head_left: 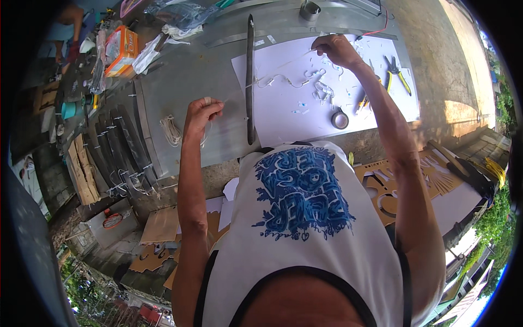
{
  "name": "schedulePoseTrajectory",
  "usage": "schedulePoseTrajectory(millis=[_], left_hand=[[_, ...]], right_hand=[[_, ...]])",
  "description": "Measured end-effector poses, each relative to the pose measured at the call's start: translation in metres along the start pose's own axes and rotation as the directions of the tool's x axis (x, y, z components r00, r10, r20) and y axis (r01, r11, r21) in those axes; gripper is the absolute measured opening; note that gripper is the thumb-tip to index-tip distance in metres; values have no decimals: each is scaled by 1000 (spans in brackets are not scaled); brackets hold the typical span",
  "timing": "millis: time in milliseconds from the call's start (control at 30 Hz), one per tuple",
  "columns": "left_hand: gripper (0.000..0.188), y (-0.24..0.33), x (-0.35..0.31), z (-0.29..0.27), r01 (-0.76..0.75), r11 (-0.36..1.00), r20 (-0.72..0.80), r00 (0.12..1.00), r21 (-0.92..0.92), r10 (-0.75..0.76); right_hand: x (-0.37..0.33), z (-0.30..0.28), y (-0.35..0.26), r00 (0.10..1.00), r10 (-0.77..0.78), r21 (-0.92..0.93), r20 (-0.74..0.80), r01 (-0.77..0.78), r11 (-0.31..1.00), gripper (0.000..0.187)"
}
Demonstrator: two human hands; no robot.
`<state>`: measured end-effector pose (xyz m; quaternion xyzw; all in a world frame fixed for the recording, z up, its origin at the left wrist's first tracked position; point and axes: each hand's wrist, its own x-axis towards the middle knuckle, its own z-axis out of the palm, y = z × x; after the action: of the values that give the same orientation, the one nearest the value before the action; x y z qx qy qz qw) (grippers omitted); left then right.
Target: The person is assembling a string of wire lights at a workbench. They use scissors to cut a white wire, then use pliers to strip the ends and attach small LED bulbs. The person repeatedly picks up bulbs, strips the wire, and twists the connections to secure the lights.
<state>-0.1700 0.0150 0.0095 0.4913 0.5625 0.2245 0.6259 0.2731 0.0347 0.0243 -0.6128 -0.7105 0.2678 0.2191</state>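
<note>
My right hand (336, 50), fingers pinched, holds a thin white wire (294, 57) above the white sheet (283, 120). The pale line slants down toward my left hand (204, 115), which is closed in a pinch over the grey metal tabletop; more wire hangs below it. One left finger has a beige wrap. Between the hands lies a long dark narrow bar (250, 103), along the sheet's left part. Wired small light modules (324, 92) lie tangled on the sheet, with small blue-and-white scraps around them. Whether the wire joins the modules is unclear.
Yellow-handled pliers (400, 76) and a black tape roll (340, 119) lie on the sheet. A wire coil (171, 131) sits left of my left hand, near several dark strips (122, 141). An orange box (122, 52) stands farther left. Another person's arm (73, 24) shows far left.
</note>
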Motion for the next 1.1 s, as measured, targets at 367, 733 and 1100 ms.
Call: schedulePoseTrajectory(millis=[367,733,1100], left_hand=[[8,-8,-17,-22,26,1000,-82,996,15,-25],[11,-4,-26,-16,33,999,-93,995,-14,-34],[15,6,-30,10,-42,990,-225,974,-134,11]], right_hand=[[-157,-5,40,781,409,-302,-473,-579,757,15],[-229,51,52,680,507,-80,-529,-635,769,36],[-212,-4,-16,813,581,771,-20,-357,527,38]])
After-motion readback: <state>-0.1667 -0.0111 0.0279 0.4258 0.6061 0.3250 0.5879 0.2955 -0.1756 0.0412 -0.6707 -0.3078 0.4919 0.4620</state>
